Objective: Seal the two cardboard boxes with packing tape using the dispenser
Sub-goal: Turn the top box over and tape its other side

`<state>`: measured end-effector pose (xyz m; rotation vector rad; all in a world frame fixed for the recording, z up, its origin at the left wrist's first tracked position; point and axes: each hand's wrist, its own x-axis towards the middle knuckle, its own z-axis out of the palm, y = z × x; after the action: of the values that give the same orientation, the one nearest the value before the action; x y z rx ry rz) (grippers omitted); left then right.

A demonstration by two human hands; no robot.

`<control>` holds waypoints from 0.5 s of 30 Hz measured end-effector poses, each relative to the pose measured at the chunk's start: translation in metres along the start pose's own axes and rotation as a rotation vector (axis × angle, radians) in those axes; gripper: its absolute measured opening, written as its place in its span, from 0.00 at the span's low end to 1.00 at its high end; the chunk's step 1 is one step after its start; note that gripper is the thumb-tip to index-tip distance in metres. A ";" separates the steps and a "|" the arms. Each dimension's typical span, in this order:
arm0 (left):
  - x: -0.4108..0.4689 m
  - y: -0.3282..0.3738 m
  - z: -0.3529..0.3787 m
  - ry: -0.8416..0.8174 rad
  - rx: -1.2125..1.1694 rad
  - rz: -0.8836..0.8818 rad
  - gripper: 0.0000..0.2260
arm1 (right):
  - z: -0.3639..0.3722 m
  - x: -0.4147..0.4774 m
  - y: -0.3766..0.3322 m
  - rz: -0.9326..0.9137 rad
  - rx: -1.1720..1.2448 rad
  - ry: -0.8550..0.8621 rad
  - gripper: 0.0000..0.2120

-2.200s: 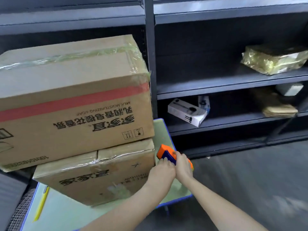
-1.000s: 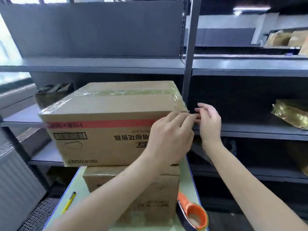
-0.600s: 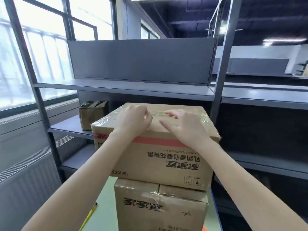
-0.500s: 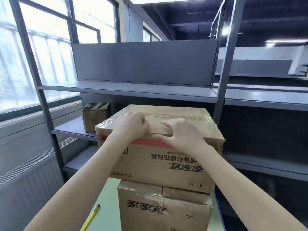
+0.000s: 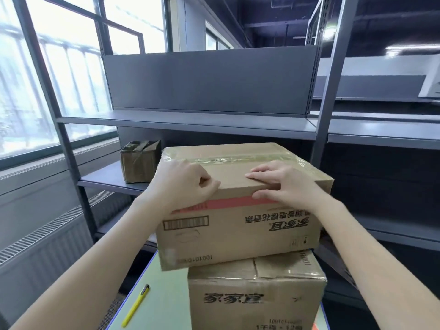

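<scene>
Grey steel shelving [image 5: 214, 122] rises behind a pale green table [image 5: 164, 289], with a window [image 5: 59, 79] to the left. 2 cardboard boxes are stacked on the table: the upper box [image 5: 238, 234] (its printing upside down) overhangs the lower box [image 5: 250, 298] leftward, and clear tape [image 5: 238, 158] runs along its top. The left hand [image 5: 183, 184] rests on the near top edge, its fingers curled and nothing visible in them. The right hand [image 5: 283, 184] lies flat on top with fingers straight and the thumb at the red stripe. 1 yellow pen [image 5: 135, 306] lies on the table left of the stack.
</scene>
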<state>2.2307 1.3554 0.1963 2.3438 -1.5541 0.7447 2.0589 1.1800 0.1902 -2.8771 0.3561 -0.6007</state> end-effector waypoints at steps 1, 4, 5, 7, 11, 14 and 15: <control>0.000 -0.001 -0.006 -0.039 -0.051 0.009 0.24 | -0.005 -0.001 0.006 0.015 0.039 -0.029 0.26; 0.009 -0.018 -0.017 -0.138 -0.249 -0.005 0.22 | -0.011 -0.002 0.007 0.044 0.040 -0.087 0.24; 0.014 -0.026 -0.018 -0.159 -0.296 -0.020 0.17 | -0.010 -0.001 0.001 0.039 0.024 -0.092 0.24; 0.025 -0.045 -0.010 -0.235 -0.336 -0.078 0.12 | -0.002 0.000 -0.026 -0.011 0.026 -0.086 0.23; 0.041 -0.062 0.015 -0.376 -0.305 -0.205 0.14 | 0.027 0.005 -0.094 -0.154 -0.069 -0.015 0.28; 0.042 -0.060 0.024 -0.342 -0.294 -0.185 0.25 | 0.065 0.011 -0.130 -0.117 -0.208 0.104 0.42; 0.041 -0.059 0.024 -0.340 -0.296 -0.171 0.27 | 0.077 0.013 -0.137 -0.088 -0.263 0.163 0.45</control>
<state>2.3040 1.3359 0.2026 2.4199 -1.4385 0.0707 2.1290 1.3173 0.1560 -3.1151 0.3579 -0.8683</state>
